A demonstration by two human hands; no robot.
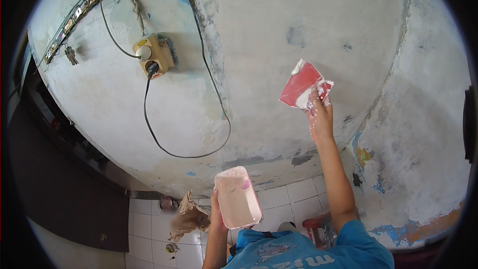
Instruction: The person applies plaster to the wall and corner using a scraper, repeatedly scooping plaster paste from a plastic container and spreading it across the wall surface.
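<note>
My right hand (321, 114) is raised in front of the wall, its fingers wrapped round a red flat putty spreader (302, 80). White putty clings to the spreader's upper corner, its lower side and my fingers. Whether its edge touches the wall, I cannot tell. Low in front of my body, my left hand (215, 214) grips a pale pink rectangular plastic tub (254, 201) by its left side. The tub is tilted with its inside facing me, and pale residue coats it; most of the left fingers are hidden behind it.
Patchy plaster covers the wall (264, 104). A cream socket block (157, 60) with two plugs and a looping black cable (230, 124) is at left, near hanging keys (71, 56). Crumpled brown paper (189, 219) lies on white tiles; a red stool (316, 226) stands lower right.
</note>
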